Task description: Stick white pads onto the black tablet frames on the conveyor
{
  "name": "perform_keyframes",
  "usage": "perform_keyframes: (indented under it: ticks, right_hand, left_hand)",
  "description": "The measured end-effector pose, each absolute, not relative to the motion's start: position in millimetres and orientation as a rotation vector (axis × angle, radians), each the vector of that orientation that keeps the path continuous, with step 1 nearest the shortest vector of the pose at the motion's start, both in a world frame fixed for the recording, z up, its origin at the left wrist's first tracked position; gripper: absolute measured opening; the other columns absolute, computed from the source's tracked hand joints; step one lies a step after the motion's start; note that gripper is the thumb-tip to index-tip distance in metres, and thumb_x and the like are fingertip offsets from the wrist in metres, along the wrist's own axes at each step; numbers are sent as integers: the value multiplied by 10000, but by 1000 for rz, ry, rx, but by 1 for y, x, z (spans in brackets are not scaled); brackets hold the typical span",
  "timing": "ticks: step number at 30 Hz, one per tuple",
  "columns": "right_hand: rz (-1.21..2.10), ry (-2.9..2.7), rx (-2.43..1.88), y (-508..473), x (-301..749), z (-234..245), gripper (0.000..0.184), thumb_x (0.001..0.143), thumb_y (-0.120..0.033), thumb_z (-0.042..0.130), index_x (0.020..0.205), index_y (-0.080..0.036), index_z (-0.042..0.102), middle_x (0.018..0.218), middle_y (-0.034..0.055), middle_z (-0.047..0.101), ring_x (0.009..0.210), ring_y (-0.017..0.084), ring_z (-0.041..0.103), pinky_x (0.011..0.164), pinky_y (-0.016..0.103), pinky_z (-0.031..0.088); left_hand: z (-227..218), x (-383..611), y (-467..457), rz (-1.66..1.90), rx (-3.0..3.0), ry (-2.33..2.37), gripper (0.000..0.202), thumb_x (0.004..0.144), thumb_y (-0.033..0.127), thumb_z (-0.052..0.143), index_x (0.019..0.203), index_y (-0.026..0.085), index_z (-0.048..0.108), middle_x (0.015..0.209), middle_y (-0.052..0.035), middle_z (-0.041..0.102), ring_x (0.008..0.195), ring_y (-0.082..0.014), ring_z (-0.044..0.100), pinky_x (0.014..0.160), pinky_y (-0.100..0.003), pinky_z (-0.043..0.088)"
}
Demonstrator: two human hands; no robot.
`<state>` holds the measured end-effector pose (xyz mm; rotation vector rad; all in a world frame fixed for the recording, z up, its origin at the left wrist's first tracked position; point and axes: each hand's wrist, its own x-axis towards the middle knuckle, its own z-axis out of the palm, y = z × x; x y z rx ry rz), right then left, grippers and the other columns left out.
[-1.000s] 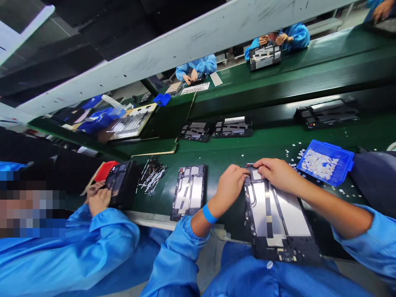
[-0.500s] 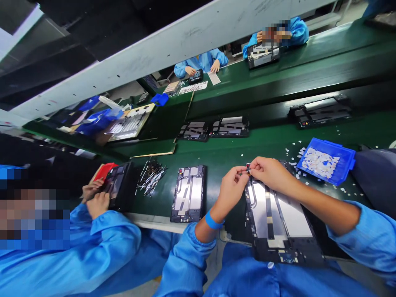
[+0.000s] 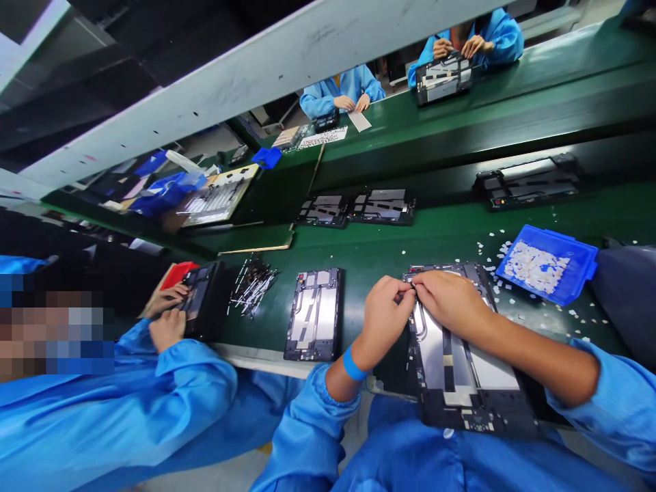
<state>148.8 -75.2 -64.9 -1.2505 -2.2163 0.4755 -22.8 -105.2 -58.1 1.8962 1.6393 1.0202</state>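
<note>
We had both hands on fine work at the upper-left corner of the opened tablet [image 3: 461, 369], which lay in front of us at the near side of the green bench [image 3: 369, 249], its lower end seeming to jut past the edge toward our smock [image 3: 410, 454]. Done well, in our judgement, such work called for light fingertip pressure, a steady frame and care not to drag anything over the silver panels or nearby strips; with that lower end near our body, leaning in might have nudged the whole unit. Our left hand [image 3: 387, 311] came in from beyond the left edge, wrist bent inward above its blue band [image 3: 353, 365], thumb and forefinger drawn toward each other. Our right hand [image 3: 451, 301] reached across the upper part from the other side, forearm slanting over the panel, knuckles raised, fingertips angled down and nearly meeting the left ones. The fingers of both were curled, but they hid the spot between them, so we could not tell whether either pinched a small part or merely pressed there.
</note>
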Motion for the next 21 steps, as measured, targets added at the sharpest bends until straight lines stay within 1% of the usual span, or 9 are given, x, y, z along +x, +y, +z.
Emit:
perform_keyframes:
  ticks: [2,3,6,8,11,13,17,19,21]
  right_hand:
    - [490,-2249,-1163,-76,150,-65,280,997,-196,501,1124,-185,751,1074,100,796,978,232,739,872,329,518]
    - [519,-2260,-1141,-76,151,-65,272,1001,-208,509,1122,-192,752,1079,91,798,983,227,739,871,323,518]
    - [605,-2278,-1171,-72,151,-60,227,1004,-251,530,998,-211,753,981,60,799,910,210,737,802,303,502]
    - [633,-2260,-1231,-70,152,-56,212,982,-237,540,905,-213,737,895,45,786,837,200,724,748,294,475]
    - [663,-2169,-1326,-67,157,-50,167,920,-205,570,811,-214,697,795,15,759,741,179,691,691,280,428]
    - [650,-2093,-1408,-67,164,-46,137,881,-207,590,767,-218,665,743,-1,735,692,170,663,658,276,397]
    - [499,-2029,-1531,-68,185,-39,112,873,-229,578,793,-223,657,753,7,725,688,179,635,641,283,361]
    - [380,-2094,-1603,-66,202,-37,115,886,-240,575,798,-222,646,776,25,723,702,190,628,643,295,342]
    - [216,-2124,-1824,-62,224,-34,149,911,-269,579,783,-214,632,754,55,696,664,199,597,621,314,300]
  left_hand:
    - [-57,-25,-110,1011,1971,1640,128,919,142,650,830,203,719,811,-17,678,793,-162,621,735,-284,462]
    - [-56,-26,-112,1006,2008,1639,126,932,154,647,842,202,721,814,-22,678,797,-167,620,736,-290,459]
    - [-56,-27,-115,993,2100,1635,137,962,184,633,868,201,730,822,-38,679,817,-182,614,743,-309,449]
    - [-56,-26,-115,992,2108,1624,153,963,186,627,854,201,733,821,-41,678,828,-186,610,755,-315,445]
    - [-55,-25,-112,1014,1945,1578,133,919,160,642,841,202,741,827,-29,682,807,-169,609,748,-297,451]
    - [-55,-24,-109,1009,1753,1547,99,884,173,661,844,199,748,817,-16,683,756,-152,600,713,-278,452]
    - [-57,-24,-102,941,1408,1509,114,859,274,682,851,178,744,757,-3,680,672,-136,570,640,-255,436]
    - [-59,-23,-99,951,1328,1484,133,839,296,695,850,172,741,749,-3,684,668,-134,564,634,-248,431]
    - [-61,-23,-97,988,1274,1449,140,817,302,707,841,168,739,762,-8,690,692,-135,569,648,-244,434]
